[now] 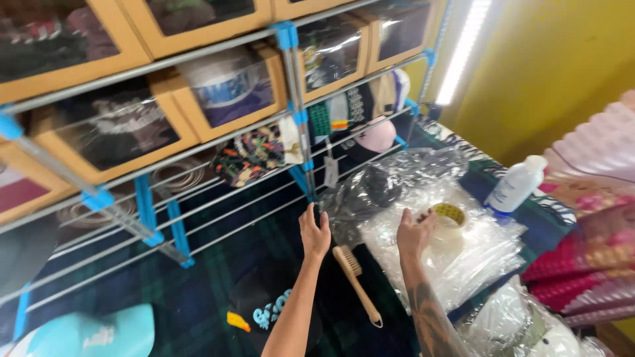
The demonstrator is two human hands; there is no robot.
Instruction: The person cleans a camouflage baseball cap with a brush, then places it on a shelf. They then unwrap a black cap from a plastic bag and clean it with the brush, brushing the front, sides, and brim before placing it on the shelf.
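This looks like the stockroom or packing corner of a small cap shop, perhaps set up inside a home. A metal rack (pixel 218 192) with blue plastic joints fills the left and far side, and its shelves carry rows of tan cardboard display boxes (pixel 112 129) with clear windows, each apparently holding a cap, though glare blurs the contents. Loose caps (pixel 254 155) with hang tags sit on a lower shelf. On the right, a pile of clear plastic bags (pixel 456 258), a roll of packing tape (pixel 450 218), a white squeeze bottle (pixel 517 186) and a wooden brush (pixel 357 284) lie on a dark plaid cloth (pixel 205 291), under a yellow wall (pixel 555 73) with a strip light (pixel 463 49).
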